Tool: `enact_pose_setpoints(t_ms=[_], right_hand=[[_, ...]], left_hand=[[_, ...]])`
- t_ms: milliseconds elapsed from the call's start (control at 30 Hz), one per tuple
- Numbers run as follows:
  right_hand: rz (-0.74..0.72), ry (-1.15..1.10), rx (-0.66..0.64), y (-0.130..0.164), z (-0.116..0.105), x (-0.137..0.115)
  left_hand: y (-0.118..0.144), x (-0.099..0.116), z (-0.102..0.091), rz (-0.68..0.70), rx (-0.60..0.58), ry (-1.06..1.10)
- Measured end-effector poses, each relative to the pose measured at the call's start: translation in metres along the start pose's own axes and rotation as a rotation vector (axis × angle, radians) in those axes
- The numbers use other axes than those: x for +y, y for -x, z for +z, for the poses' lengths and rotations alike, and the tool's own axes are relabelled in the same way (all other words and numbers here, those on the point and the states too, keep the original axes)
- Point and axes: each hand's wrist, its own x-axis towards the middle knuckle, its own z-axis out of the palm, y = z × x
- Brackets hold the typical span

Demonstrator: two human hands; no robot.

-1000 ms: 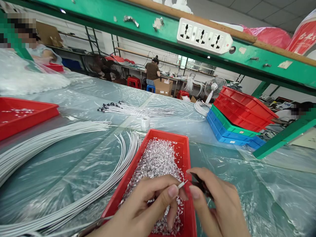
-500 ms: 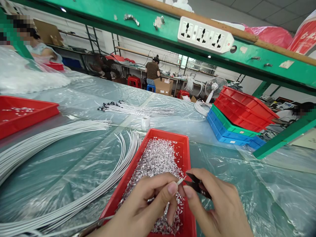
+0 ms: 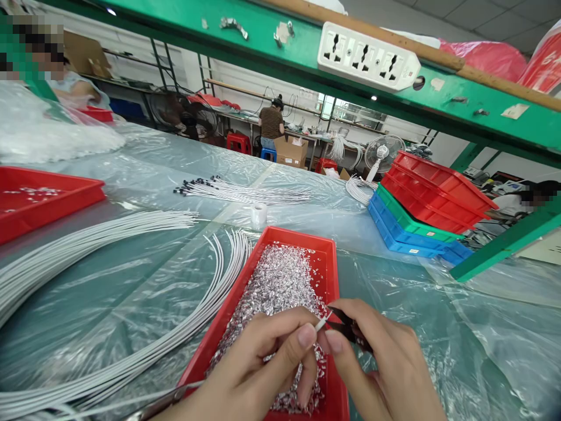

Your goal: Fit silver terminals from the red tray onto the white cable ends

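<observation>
My left hand (image 3: 274, 351) is closed, pinching the end of a white cable (image 3: 322, 323) between thumb and forefinger above a red tray (image 3: 336, 275). A short thin tip sticks out of the cable end. My right hand (image 3: 385, 356) grips small dark snips (image 3: 346, 328), their blades apart and pointing left at the cable tip. The snips' rear part is hidden by my fingers. Silvery foil scraps (image 3: 280, 275) cover much of the tray floor beneath both hands. Under my left wrist lies a metal tool (image 3: 164, 403), mostly covered.
White cable bundles (image 3: 109, 237) curve across the plastic-covered table on the left. Farther back are dark-ended cables (image 3: 245, 192) and a white roll (image 3: 258, 216). Stacked bins (image 3: 438, 193) stand right, another red tray (image 3: 52, 204) left. A green beam (image 3: 272, 44) with a power strip (image 3: 368, 57) crosses overhead.
Both hands keep nearly the same pose, still holding the cable and the snips. The snips' blades sit slightly closer to the cable tip. The view has shifted a little.
</observation>
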Motion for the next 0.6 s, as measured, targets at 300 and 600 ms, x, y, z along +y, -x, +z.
enact_pose_setpoints(t_ms=[300,600], right_hand=[[0.067,-0.095,-0.08,0.003,-0.006,-0.003],[0.115,-0.218,-0.148,0.007,-0.008,-0.002]], left_hand=[[0.0,0.005,-0.004,-0.023,-0.082,-0.127],[0.013,-0.013,-0.006,0.176,0.162,-0.523]])
